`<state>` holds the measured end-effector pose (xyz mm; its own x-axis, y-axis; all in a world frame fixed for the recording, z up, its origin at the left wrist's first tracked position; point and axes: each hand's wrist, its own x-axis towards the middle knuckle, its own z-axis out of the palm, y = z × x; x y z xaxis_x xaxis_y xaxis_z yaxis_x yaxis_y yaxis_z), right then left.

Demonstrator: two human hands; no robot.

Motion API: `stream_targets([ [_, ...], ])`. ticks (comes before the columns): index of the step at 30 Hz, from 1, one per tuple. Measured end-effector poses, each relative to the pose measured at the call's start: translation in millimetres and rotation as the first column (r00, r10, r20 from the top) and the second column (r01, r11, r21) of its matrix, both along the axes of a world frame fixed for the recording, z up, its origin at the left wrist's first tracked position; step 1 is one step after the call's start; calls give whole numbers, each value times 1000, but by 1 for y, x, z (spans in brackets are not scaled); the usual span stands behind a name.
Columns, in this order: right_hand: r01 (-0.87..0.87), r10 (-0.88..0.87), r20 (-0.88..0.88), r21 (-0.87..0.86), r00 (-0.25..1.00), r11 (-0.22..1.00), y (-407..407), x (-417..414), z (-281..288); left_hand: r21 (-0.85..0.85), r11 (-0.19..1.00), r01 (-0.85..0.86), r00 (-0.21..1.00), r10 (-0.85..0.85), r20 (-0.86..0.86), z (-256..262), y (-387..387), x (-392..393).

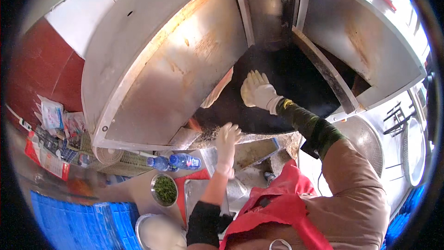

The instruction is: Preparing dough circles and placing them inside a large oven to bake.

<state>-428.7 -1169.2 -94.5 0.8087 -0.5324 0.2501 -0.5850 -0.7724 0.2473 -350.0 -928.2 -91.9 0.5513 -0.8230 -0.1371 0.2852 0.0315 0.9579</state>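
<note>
My right hand [258, 92], in a thick pale work glove, reaches over the dark interior [277, 66] of a steel-hooded oven. Its back faces me, its fingers point away and its palm is hidden. A long, pale piece of flatbread or dough [218, 90] lies along the left side of the dark opening, apart from that hand. Nearer to me, my left hand [227, 147] wears a thin whitish glove and hovers by the crusted front rim [256, 138]. Its fingers are loosely bent, with nothing visible in them. A small orange glow [194, 124] shows at the opening's left corner.
Slanted steel panels [173, 76] flank the opening, and a dark curved bar [326, 69] crosses its right side. At lower left are blue-capped plastic bottles [185, 161], a bowl of chopped greens [165, 190] and a metal tray [197, 191]. A perforated round pan [360, 142] stands right.
</note>
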Motion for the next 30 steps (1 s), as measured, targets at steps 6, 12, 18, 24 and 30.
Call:
stream_targets([
  [6, 88, -120, 120, 248, 985, 965, 7, 23, 9, 54, 945, -321, 946, 318, 66, -20, 139, 17],
  [12, 134, -161, 70, 296, 984, 946, -12, 30, 18, 154, 809, -568, 820, 540, 188, -40, 250, 33],
  [18, 143, -176, 168, 188, 970, 972, 60, 39, 23, 76, 759, -646, 763, 640, 87, -67, 309, 23],
  [24, 20, -82, 334, 185, 939, 983, 56, 7, -9, 114, 695, -710, 695, 666, 270, -58, 326, -1],
  [30, -124, 53, 277, 247, 959, 961, 72, 7, 19, 132, 627, -768, 633, 712, 304, -72, 378, -20],
])
